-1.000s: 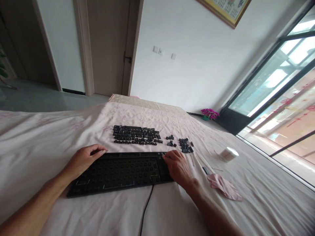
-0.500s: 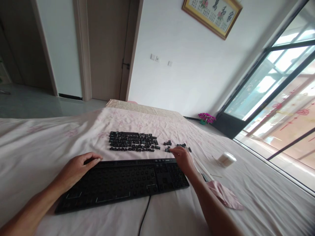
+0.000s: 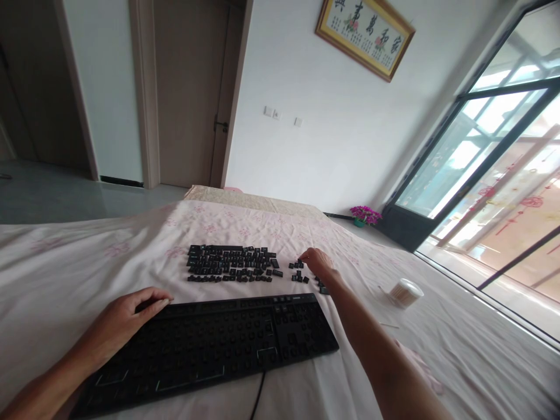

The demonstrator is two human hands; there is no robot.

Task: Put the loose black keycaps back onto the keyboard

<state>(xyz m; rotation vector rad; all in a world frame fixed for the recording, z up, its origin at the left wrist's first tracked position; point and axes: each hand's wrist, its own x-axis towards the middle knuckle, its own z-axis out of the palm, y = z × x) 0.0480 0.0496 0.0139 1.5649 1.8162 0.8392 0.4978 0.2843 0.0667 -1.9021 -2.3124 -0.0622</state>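
Observation:
A black keyboard (image 3: pixel 210 344) with its keycaps off lies on the bed, its cable running toward me. My left hand (image 3: pixel 140 306) is at its far left edge, thumb and fingers pinched together; whatever may be between them is hidden. Beyond the keyboard, loose black keycaps (image 3: pixel 231 262) lie in rows. To their right is a small group of keycaps (image 3: pixel 298 276). My right hand (image 3: pixel 319 262) reaches over there, fingertips closed on a keycap (image 3: pixel 301 261) at the top of that group. More keycaps (image 3: pixel 322 286) show partly under my right wrist.
A clear round tub of cotton swabs (image 3: pixel 405 293) stands on the right, with a loose swab (image 3: pixel 388 325) nearby. A pink cloth (image 3: pixel 420 364) is partly behind my right forearm. The patterned bedsheet (image 3: pixel 271 221) is wrinkled. Purple flowers (image 3: pixel 366 214) stand by the glass door.
My right hand has moved from the keyboard's far right corner up and away to the top of the small keycap group. My left hand keeps its place at the keyboard. The view has tilted slightly.

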